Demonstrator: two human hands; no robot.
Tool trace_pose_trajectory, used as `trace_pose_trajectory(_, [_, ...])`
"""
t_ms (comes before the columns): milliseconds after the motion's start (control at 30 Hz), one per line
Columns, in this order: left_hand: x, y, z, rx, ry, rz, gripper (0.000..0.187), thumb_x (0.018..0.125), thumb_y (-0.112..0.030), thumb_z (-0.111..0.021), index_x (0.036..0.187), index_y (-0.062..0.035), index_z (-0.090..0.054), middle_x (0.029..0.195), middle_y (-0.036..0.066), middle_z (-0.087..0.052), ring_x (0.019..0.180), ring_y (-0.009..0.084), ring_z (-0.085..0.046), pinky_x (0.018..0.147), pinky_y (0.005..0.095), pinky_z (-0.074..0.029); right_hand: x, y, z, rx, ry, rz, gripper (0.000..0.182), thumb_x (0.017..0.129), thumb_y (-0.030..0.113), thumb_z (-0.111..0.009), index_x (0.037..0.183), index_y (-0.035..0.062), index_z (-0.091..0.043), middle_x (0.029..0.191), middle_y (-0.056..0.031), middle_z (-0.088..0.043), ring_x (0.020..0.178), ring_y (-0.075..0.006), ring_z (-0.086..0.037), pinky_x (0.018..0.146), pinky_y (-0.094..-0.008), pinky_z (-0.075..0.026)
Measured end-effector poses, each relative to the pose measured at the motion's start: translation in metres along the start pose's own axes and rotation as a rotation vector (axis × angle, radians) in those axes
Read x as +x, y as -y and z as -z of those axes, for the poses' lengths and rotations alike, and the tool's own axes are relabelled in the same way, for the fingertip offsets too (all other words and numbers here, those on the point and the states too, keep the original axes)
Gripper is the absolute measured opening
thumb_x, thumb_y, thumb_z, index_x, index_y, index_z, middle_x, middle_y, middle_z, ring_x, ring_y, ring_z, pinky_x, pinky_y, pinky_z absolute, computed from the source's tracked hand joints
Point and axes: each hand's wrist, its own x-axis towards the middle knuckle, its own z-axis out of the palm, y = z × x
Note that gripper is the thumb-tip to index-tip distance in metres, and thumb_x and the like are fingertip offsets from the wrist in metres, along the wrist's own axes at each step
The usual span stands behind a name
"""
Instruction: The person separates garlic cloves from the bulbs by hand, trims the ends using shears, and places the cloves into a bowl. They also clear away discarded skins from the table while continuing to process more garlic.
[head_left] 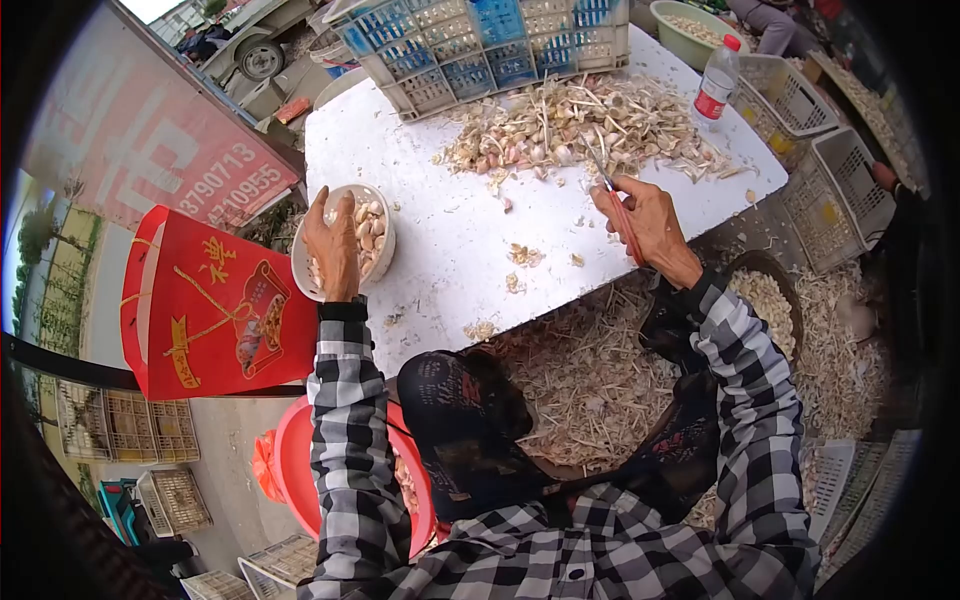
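My left hand (pixel 333 244) is over a white plastic bowl (pixel 388 258) at the table's left edge, its fingers apart. Peeled-looking garlic cloves (pixel 371 228) lie in the bowl, partly hidden under that hand. In my right hand (pixel 650 222) is a pair of scissors (pixel 627 232) with red-orange handles, the blades pointing away towards a heap of garlic (pixel 540 135). Cloves, dry stalks and skins make up this heap at the far side of the white table (pixel 450 270). Small bits of skin (pixel 524 255) are scattered nearer to me.
Behind the heap stands a blue and white plastic crate (pixel 490 50). A red-capped bottle (pixel 716 80) is at the right. A red gift bag (pixel 215 310) stands left of the bowl, and a red basin (pixel 300 460) below. Stalks (pixel 590 380) cover the ground by my legs.
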Motion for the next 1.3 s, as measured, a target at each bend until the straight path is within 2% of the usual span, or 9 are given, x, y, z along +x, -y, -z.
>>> trace_pose_trajectory(233, [-0.053,-0.108,-0.084,-0.803,0.439,0.297,0.033,0.089,-0.031,-0.061,0.107,-0.0030,-0.061,0.108,0.010,-0.064,0.101,0.0187,-0.058,0.090,0.0328,-0.039,0.032,-0.073,0.026,-0.604,-0.228,-0.025,0.034,0.073,0.019,-0.064,0.103,0.0021,-0.060,0.085,-0.0238,-0.064,0.083,-0.0407,-0.062,0.071,-0.0473,-0.048])
trace_pose_trajectory(367, [-0.083,-0.110,-0.125,-0.939,0.602,0.719,0.022,0.090,-0.022,-0.059,0.101,-0.0038,-0.059,0.088,0.004,-0.062,0.080,0.0165,-0.060,0.076,0.0318,-0.048,0.049,-0.139,0.070,-0.830,-0.262,0.212,0.038,0.072,0.012,-0.062,0.106,-0.0019,-0.056,0.090,-0.0258,-0.062,0.088,-0.0414,-0.060,0.076,-0.0474,-0.047])
trace_pose_trajectory(467, [-0.073,-0.103,-0.120,-1.326,0.628,0.959,0.016,0.091,-0.017,-0.056,0.099,-0.0036,-0.059,0.082,0.003,-0.060,0.073,0.0153,-0.057,0.071,0.0303,-0.049,0.046,-0.130,0.081,-0.941,-0.196,0.083,0.032,0.075,0.009,-0.059,0.106,-0.0003,-0.058,0.091,-0.0273,-0.062,0.086,-0.0421,-0.060,0.074,-0.0484,-0.048])
trace_pose_trajectory(533, [-0.070,-0.102,-0.116,-1.334,0.588,0.957,0.015,0.091,-0.016,-0.056,0.099,-0.0035,-0.059,0.081,0.003,-0.059,0.072,0.0148,-0.056,0.070,0.0293,-0.049,0.044,-0.124,0.083,-1.023,-0.131,-0.046,0.031,0.076,0.008,-0.057,0.106,0.0002,-0.059,0.091,-0.0277,-0.062,0.085,-0.0422,-0.061,0.073,-0.0486,-0.048])
trace_pose_trajectory(633, [-0.069,-0.104,-0.111,-1.355,0.535,0.934,0.014,0.092,-0.015,-0.054,0.099,-0.0035,-0.058,0.079,0.002,-0.058,0.069,0.0131,-0.053,0.065,0.0270,-0.048,0.051,-0.103,0.075,-1.159,-0.252,0.166,0.027,0.078,0.006,-0.053,0.104,0.0004,-0.061,0.091,-0.0266,-0.062,0.079,-0.0414,-0.062,0.068,-0.0493,-0.049])
trace_pose_trajectory(767, [-0.068,-0.104,-0.111,-1.352,0.517,0.966,0.016,0.092,-0.015,-0.054,0.102,-0.0034,-0.057,0.075,0.000,-0.055,0.065,0.0119,-0.050,0.063,0.0267,-0.046,0.092,-0.050,0.014,-0.604,-0.150,0.417,0.025,0.085,0.010,-0.049,0.100,-0.0012,-0.065,0.082,-0.0214,-0.065,0.076,-0.0345,-0.064,0.072,-0.0402,-0.050])
trace_pose_trajectory(867, [-0.066,-0.098,-0.108,-1.351,0.489,0.991,0.017,0.092,-0.016,-0.054,0.102,-0.0036,-0.057,0.074,-0.001,-0.054,0.065,0.0116,-0.050,0.064,0.0267,-0.046,0.143,-0.038,-0.040,-0.562,-0.089,0.676,0.033,0.081,0.013,-0.051,0.110,-0.0006,-0.060,0.102,-0.0222,-0.061,0.094,-0.0372,-0.059,0.086,-0.0412,-0.046])
trace_pose_trajectory(1067, [-0.059,-0.093,-0.101,-1.348,0.454,1.011,0.018,0.092,-0.017,-0.053,0.103,-0.0030,-0.057,0.074,-0.001,-0.053,0.066,0.0116,-0.049,0.065,0.0270,-0.045,0.159,-0.031,-0.101,-0.808,0.079,0.371,0.051,0.090,0.038,-0.051,0.135,0.0146,-0.043,0.143,-0.0201,-0.029,0.130,-0.0451,-0.025,0.104,-0.0601,-0.022])
trace_pose_trajectory(1300, [-0.062,-0.090,-0.099,-1.419,0.450,1.021,0.019,0.092,-0.018,-0.054,0.103,-0.0026,-0.055,0.074,-0.001,-0.051,0.065,0.0116,-0.047,0.065,0.0276,-0.044,0.093,-0.033,-0.070,-0.627,0.406,0.491,0.049,0.089,0.042,-0.051,0.131,0.0178,-0.049,0.135,-0.0168,-0.043,0.128,-0.0351,-0.036,0.101,-0.0620,-0.023])
